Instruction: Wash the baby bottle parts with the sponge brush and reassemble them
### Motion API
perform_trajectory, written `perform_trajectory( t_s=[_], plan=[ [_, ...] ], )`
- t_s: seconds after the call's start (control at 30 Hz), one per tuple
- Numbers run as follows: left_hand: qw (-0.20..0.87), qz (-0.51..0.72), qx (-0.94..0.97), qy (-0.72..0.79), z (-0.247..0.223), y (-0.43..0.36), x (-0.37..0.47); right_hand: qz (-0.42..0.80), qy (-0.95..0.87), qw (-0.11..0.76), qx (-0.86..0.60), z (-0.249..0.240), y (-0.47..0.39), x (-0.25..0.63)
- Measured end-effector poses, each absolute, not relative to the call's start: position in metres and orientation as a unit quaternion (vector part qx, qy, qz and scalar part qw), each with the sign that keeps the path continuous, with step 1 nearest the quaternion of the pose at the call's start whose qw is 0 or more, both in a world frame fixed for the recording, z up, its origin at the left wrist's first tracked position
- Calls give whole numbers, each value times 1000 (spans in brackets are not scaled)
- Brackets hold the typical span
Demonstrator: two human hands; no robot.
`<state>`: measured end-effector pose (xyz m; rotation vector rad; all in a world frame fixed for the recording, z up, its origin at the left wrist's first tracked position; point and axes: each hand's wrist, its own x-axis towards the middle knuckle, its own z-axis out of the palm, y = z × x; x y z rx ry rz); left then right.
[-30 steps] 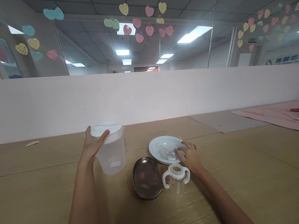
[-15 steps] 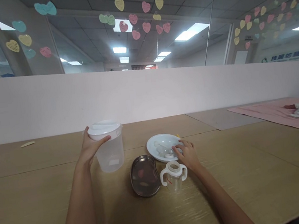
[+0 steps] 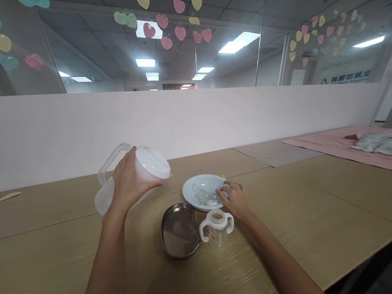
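Observation:
A translucent plastic pitcher (image 3: 106, 197) with a white lid is tilted to the right above the table, and my left hand (image 3: 128, 182) grips it near the lid. Its clear handle points up and left. My right hand (image 3: 235, 200) rests at the right rim of a white bowl (image 3: 187, 191), fingers curved over the edge. Small clear and white parts (image 3: 204, 195) lie in the bowl; whether my fingers pinch one is unclear. In front of the bowl stands an open clear baby bottle (image 3: 217, 233) with two white handles, beside a kidney-shaped metal tray (image 3: 179, 231).
A pink cloth (image 3: 321, 137) with a patterned white fabric (image 3: 386, 141) lies at the far right of the wooden table (image 3: 322, 227). A low white wall (image 3: 193, 123) runs along the back, with glass above.
My left hand has lifted the pitcher and tipped it over to the right, bringing its handle into sight. My right hand stays at the bowl's rim. The view has shifted rightward.

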<state>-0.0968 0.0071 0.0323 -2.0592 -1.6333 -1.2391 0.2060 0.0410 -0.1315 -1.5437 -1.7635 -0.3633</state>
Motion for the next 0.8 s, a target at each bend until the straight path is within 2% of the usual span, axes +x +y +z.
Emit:
perform_trajectory(
  t_s=[0.4, 0.8],
  plan=[
    [166, -308, -792, -499, 22, 14, -62, -127, -681, 362, -623, -131, 44, 210],
    [176, -298, -821, -454, 16, 15, -49, -108, -680, 350, -635, -131, 45, 210]
  ],
)
